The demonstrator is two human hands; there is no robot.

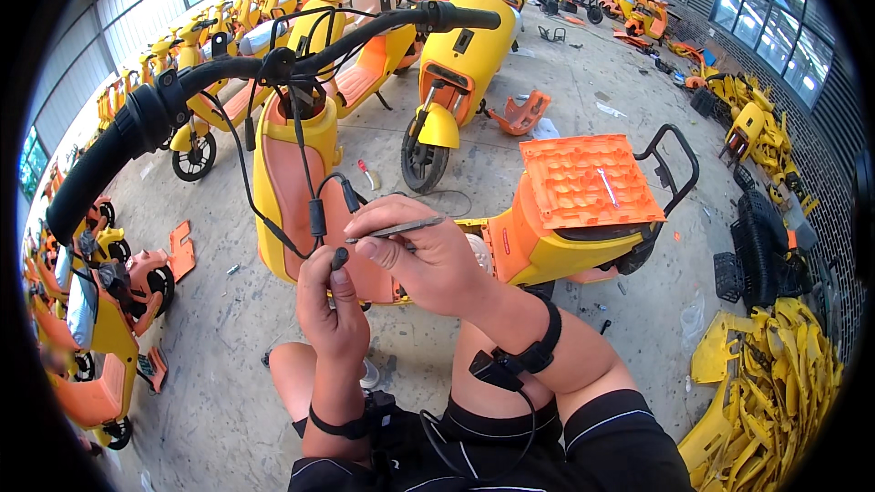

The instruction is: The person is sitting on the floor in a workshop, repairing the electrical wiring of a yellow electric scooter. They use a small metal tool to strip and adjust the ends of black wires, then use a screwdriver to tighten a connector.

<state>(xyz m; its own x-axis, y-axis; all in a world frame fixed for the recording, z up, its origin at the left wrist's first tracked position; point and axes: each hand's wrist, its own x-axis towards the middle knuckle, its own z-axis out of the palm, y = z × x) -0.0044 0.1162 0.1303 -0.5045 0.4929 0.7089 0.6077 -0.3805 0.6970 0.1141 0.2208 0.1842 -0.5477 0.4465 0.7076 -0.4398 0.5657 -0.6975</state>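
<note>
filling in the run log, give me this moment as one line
left hand: holds black plug | right hand: holds thin tool, tip near plug | wrench: on orange tray

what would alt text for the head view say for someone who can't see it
A person's left hand pinches a black cable connector while the right hand holds a slim metal tool close to it, beside a yellow-and-orange scooter. A wrench lies on an orange tray over its rear; more scooters stand behind.
</note>
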